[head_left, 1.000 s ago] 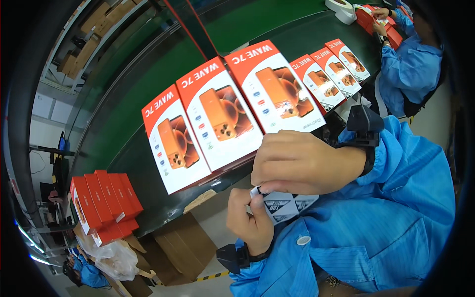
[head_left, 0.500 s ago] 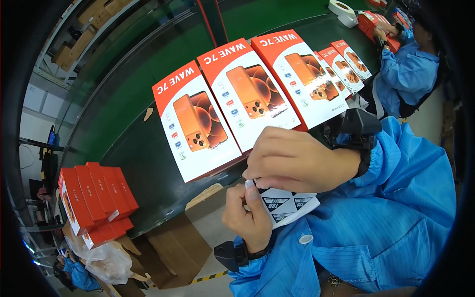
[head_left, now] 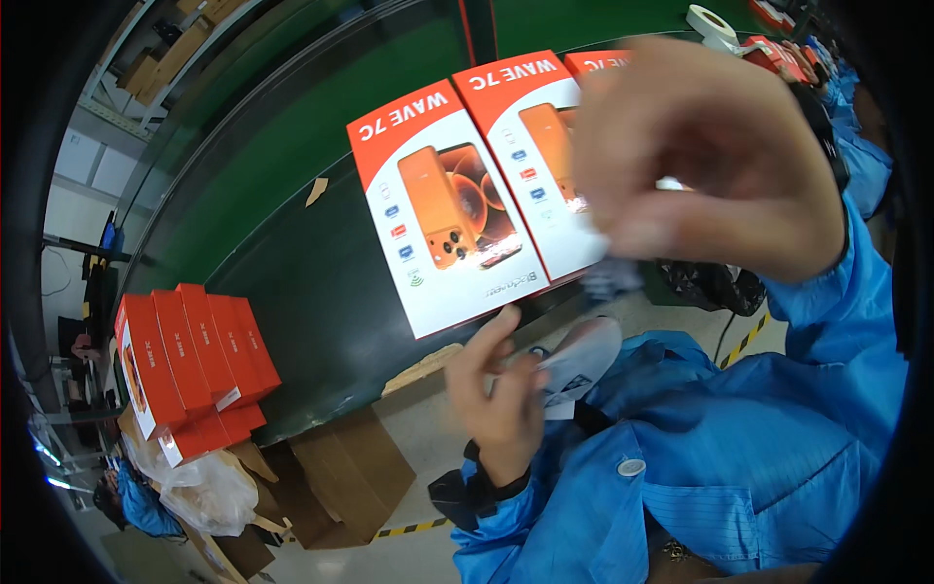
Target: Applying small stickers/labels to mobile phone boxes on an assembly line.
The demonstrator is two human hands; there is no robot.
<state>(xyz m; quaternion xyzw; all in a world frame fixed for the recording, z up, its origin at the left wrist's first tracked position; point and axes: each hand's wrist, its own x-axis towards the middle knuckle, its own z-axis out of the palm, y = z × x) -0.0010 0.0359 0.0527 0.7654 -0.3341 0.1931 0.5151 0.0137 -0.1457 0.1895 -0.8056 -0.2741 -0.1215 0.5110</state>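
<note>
My left hand (head_left: pixel 496 414) is by the table's front edge, index finger raised, thumb and other fingers closed on a curled white label sheet (head_left: pixel 586 355) with black printed labels. My right hand (head_left: pixel 705 161), smeared by motion, is raised over the phone boxes. Its fingers are pinched, and a blurred dark-and-white label (head_left: pixel 611 279) hangs at the thumb tip. Beneath and beside that hand stand large red-and-white phone boxes: the left one (head_left: pixel 443 209) shows whole, while the middle one (head_left: pixel 530 146) is partly covered. Another box (head_left: pixel 595 62) is mostly hidden behind my right hand.
Several red boxes (head_left: pixel 199 350) are stacked on the dark green table's (head_left: pixel 316 292) left end. Below lie an open cardboard carton (head_left: pixel 341 487) and clear plastic wrapping (head_left: pixel 209 496). A roll of white tape (head_left: pixel 712 23) sits at the far right, near a co-worker's blue sleeve (head_left: pixel 861 156).
My right hand has lifted away from the label sheet, up and to the right over the boxes, with a label at its fingertips. The view has shifted, and the sheet has curled.
</note>
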